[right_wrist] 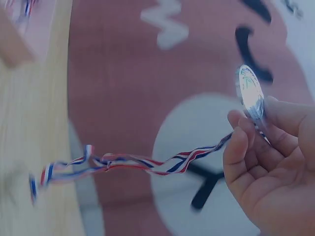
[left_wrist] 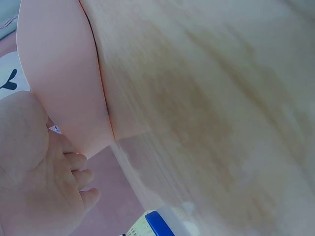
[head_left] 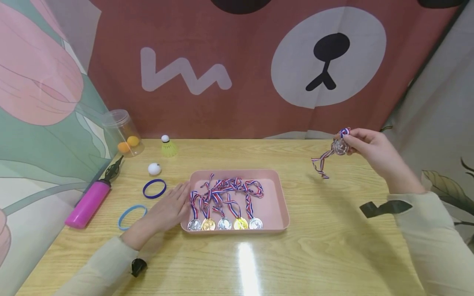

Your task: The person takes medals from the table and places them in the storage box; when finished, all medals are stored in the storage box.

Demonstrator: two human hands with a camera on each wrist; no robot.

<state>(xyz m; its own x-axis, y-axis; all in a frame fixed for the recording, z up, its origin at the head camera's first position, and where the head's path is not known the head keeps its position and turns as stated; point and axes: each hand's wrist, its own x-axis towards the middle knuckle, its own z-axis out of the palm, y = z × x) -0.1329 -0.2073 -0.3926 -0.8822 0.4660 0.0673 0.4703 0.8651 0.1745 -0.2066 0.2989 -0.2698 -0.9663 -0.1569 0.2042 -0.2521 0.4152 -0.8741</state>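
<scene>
My right hand pinches a silver medal above the right back of the table, thumb and fingers at the top of its ribbon. The striped red, white and blue ribbon trails away from the fingers in the right wrist view. My left hand lies with fairly straight fingers along the left wall of a pink tray. Inside the tray, several silver and gold medals line the front side, their tangled ribbons heaped behind them. The left wrist view shows the palm beside the tray's outer wall.
Left of the tray lie a dark blue wristband, a light blue wristband, a white ball and a yellow shuttlecock. Farther left are a clear jar with orange balls and a magenta pump. A printed curtain hangs behind.
</scene>
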